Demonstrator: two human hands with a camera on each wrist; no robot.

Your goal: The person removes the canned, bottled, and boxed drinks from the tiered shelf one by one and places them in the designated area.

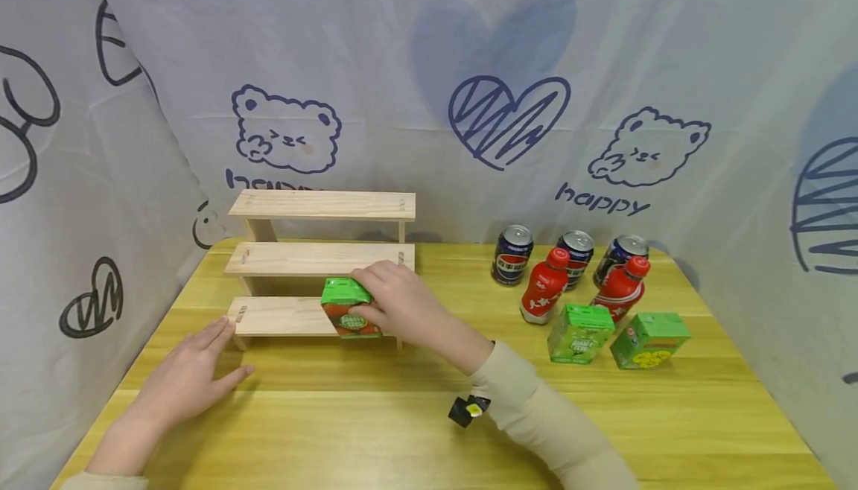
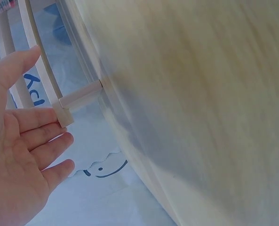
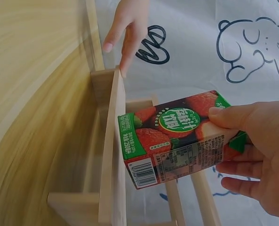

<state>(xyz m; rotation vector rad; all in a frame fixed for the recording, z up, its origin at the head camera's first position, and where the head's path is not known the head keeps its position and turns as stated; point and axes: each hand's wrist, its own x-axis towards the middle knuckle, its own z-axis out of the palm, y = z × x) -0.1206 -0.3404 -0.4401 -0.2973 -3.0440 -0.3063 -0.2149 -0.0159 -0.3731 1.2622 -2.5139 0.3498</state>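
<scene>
My right hand point(image 1: 405, 300) pinches the top of a juice box point(image 3: 177, 136) with strawberries printed on it and green ends. In the head view the box stands upright over the right part of the lowest step of a three-tier wooden shelf point(image 1: 322, 258). From the right wrist, its bottom end shows right at the board's surface. My left hand point(image 1: 184, 378) has its fingers extended, fingertips touching the left end of the lowest board point(image 2: 64, 115). Its thumb points away from the other fingers.
Right of the shelf stand several dark soda cans point(image 1: 512, 255), with two red bottles point(image 1: 544, 287) before them. Two green boxes point(image 1: 580, 335) are nearest on that side. A printed cloth point(image 1: 395, 118) hangs behind the wooden table point(image 1: 375, 430).
</scene>
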